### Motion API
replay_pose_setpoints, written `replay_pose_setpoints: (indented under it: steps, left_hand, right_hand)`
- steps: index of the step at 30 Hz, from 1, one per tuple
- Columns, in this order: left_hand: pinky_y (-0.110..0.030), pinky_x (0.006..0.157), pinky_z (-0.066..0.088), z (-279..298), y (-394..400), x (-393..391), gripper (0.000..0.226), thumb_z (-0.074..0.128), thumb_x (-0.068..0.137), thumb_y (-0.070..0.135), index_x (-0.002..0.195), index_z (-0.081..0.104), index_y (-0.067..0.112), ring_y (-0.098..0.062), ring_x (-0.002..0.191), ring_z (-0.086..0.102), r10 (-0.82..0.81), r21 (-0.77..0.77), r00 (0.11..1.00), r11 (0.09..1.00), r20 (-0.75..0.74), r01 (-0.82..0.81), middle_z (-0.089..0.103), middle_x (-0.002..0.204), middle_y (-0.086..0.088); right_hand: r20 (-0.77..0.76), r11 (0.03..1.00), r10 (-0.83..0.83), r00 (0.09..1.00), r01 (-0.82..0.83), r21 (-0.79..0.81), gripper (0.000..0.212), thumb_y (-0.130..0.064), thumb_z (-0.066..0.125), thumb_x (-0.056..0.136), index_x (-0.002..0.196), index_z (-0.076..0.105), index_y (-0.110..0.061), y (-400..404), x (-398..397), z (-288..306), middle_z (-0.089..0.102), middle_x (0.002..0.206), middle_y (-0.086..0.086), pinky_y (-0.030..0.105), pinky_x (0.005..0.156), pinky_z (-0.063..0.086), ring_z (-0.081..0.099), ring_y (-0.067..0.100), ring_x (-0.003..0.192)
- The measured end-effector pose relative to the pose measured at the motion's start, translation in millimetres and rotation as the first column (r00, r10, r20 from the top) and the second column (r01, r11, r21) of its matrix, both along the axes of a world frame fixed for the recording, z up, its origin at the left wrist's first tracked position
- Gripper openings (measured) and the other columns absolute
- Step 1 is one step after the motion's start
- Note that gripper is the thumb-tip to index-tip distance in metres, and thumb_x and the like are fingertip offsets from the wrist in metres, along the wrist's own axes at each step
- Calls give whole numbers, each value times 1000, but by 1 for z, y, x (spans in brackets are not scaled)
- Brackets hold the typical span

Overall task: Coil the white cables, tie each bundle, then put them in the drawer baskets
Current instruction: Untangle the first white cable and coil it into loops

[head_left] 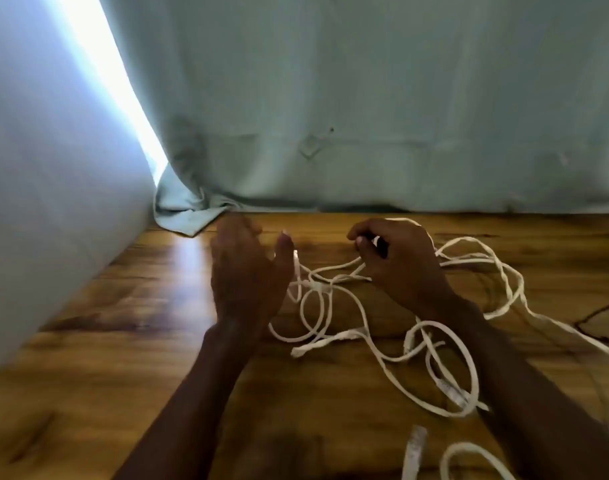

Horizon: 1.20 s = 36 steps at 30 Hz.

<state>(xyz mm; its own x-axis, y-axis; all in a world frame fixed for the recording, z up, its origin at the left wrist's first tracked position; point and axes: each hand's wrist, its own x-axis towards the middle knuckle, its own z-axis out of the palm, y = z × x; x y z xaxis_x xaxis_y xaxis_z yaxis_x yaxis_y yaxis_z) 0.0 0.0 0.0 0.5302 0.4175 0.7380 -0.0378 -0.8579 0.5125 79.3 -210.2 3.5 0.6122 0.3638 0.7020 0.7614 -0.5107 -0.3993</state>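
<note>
1. Your right hand (396, 258) pinches a strand of the white cable (334, 299); your left hand (242, 271) hangs open beside it, holding nothing.
2. The cable sprawls in loose tangles across the wooden table (99, 358), uncoiled.
3. Coiling has barely begun: next, feed strand into your left palm to form loops.

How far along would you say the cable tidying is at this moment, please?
Nothing looks finished: the cables lie in loose, tangled loops on the table, with no tied bundle to be seen. In hand: the right hand pinches a strand, while the left hand is open beside the tangle. Left to do: coiling, tying and putting away; no drawer or basket is in view.
</note>
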Motion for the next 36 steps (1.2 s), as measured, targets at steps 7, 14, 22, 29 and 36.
replay_pose_setpoints:
  steps: [7, 14, 22, 29, 36]
  left_hand:
    - [-36, 70, 54, -11, -8, -14, 45, 56, 91, 63, 73, 66, 23, -14, 72, 67, -199, -239, 918, 964, -343, 119, 70, 70, 8]
    - [-22, 54, 33, -18, -19, -27, 36, 57, 104, 30, 67, 52, 30, 2, 57, 53, -269, -273, 960, 932, -85, 237, 53, 59, 13]
    - [-39, 62, 58, -27, -9, -9, 29, 53, 105, 33, 91, 66, 11, -10, 61, 66, -221, -403, 973, 898, -73, 174, 67, 73, -3]
    - [-46, 63, 59, -36, -2, 3, 29, 45, 106, 37, 90, 64, 21, -26, 62, 70, -193, -442, 975, 888, -111, 126, 71, 74, -6]
    - [-24, 45, 48, -35, -4, 6, 27, 45, 108, 26, 89, 63, 17, -9, 43, 62, -222, -433, 968, 889, -119, 150, 67, 60, -1]
  right_hand:
    - [-156, 998, 54, 986, -49, 38, 9, -26, 71, 95, 98, 76, -34, -5, -2, -5, 73, 89, -18, 38, 76, 57, 66, 7, 73]
    - [-209, 990, 139, 968, -141, 8, 12, -29, 74, 94, 104, 77, -35, -8, -15, -3, 74, 92, -18, 38, 74, 58, 68, 8, 77]
    - [-347, 958, 158, 924, -228, -171, 24, -44, 82, 85, 106, 75, -37, -13, -17, 12, 70, 100, -21, 20, 70, 43, 60, -6, 88]
    - [-651, 748, -11, 759, -426, -509, 74, -63, 87, 66, 133, 59, -49, -36, -14, 24, 61, 125, -21, 33, 95, 51, 55, 3, 115]
    - [-563, 840, -30, 826, -284, -462, 55, -41, 90, 74, 123, 66, -40, -13, -4, 2, 68, 99, -9, 39, 86, 58, 66, 14, 96]
